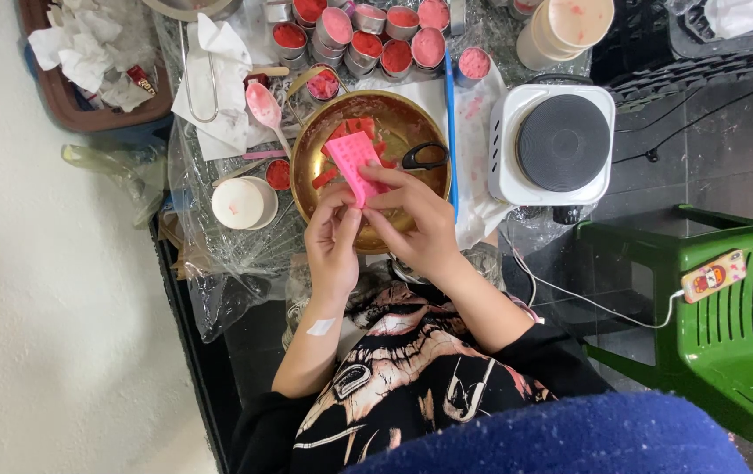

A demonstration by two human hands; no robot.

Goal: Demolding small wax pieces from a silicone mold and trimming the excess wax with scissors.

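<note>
Both my hands hold a pink rectangular mould (354, 162) with small holes over a brass bowl (311, 145). My left hand (333, 241) pinches its near end from the left. My right hand (416, 215) grips it from the right, fingers curled over the edge. Red pieces lie in the bowl (363, 125) beside black-handled scissors (425, 158) resting on the rim.
Several small tins of red and pink wax (368, 39) stand behind the bowl. A white electric hotplate (554, 145) sits right, a white cup (240, 204) left, a pink-smeared spoon (264, 104), crumpled tissues (87, 48). A green plastic chair (727, 325) holds a phone (713, 276).
</note>
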